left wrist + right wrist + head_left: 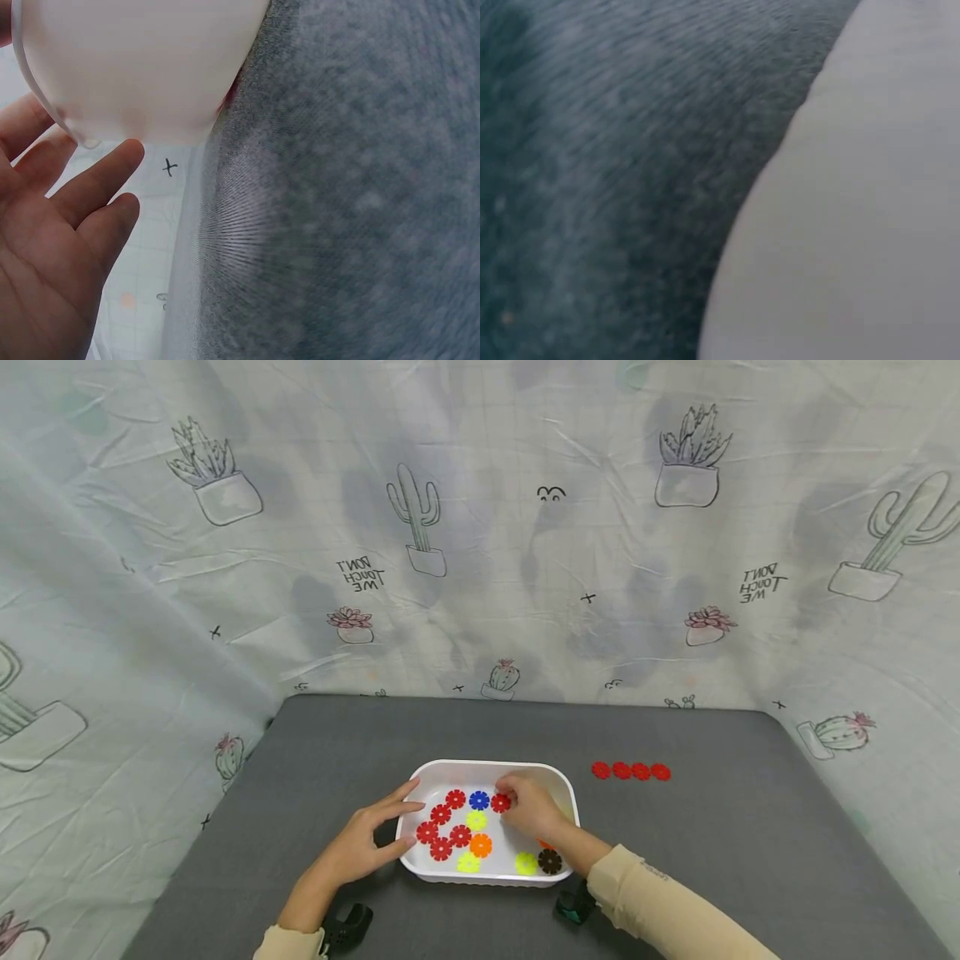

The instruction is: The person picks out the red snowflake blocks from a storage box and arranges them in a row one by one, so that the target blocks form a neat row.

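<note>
A white plastic tray (487, 878) holds several flower-shaped notched discs in red, blue, yellow, orange and black. Inside it, my right hand (534, 810) has its fingers curled at a red disc (500, 803) and pinches it, beside a blue disc (479, 800). My left hand (367, 839) spreads around the tray's left end with fingers and thumb extended at the rim. In the left wrist view, that hand (52, 210) reaches along the outside of the tray (142, 67). The right wrist view shows the tray wall (855, 225) but no hand.
Several red discs (631, 771) lie in a row on the grey tabletop (712, 827), right of the tray. Dark wrist-worn devices (349, 928) sit at both wrists. A pale curtain (480, 527) with printed cacti hangs behind the table and at its sides.
</note>
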### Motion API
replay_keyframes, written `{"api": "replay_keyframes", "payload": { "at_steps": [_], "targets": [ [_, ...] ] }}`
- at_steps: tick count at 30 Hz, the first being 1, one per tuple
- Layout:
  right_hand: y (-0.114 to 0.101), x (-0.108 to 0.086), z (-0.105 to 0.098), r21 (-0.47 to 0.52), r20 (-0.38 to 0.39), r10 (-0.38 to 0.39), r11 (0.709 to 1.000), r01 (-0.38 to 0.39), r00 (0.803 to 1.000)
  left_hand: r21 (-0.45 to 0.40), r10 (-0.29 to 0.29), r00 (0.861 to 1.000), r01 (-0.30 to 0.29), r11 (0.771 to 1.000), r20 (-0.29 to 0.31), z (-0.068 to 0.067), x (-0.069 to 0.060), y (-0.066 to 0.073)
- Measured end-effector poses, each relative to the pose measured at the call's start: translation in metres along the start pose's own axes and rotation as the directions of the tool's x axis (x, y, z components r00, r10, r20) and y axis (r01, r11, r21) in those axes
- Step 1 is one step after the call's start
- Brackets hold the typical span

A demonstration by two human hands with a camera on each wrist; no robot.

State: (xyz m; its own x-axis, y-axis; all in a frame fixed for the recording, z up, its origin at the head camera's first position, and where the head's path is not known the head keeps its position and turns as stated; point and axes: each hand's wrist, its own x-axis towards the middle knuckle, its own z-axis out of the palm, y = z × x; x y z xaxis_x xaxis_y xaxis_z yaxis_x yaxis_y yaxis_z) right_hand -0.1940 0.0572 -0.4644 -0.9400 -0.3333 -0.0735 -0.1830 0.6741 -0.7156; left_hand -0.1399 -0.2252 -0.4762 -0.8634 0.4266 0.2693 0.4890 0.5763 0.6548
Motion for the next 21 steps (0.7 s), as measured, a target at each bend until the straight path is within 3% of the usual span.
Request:
{"api": "replay_keyframes", "payload": {
  "at_steps": [8, 21],
  "targets": [
    [-0.003, 0.002, 0.008, -0.162, -0.015, -0.039, 0.986, 0.036, 0.999, -0.005, -0.019, 1.000, 0.019, 1.000, -0.015, -0.001, 0.000, 0.003],
    [-0.002, -0.003, 0.012, -0.168, 0.043, -0.034, 0.985, 0.041, 0.998, 0.023, -0.002, 1.000, 0.002, 1.000, -0.008, 0.002, 0.000, 0.002]
  ]
}}
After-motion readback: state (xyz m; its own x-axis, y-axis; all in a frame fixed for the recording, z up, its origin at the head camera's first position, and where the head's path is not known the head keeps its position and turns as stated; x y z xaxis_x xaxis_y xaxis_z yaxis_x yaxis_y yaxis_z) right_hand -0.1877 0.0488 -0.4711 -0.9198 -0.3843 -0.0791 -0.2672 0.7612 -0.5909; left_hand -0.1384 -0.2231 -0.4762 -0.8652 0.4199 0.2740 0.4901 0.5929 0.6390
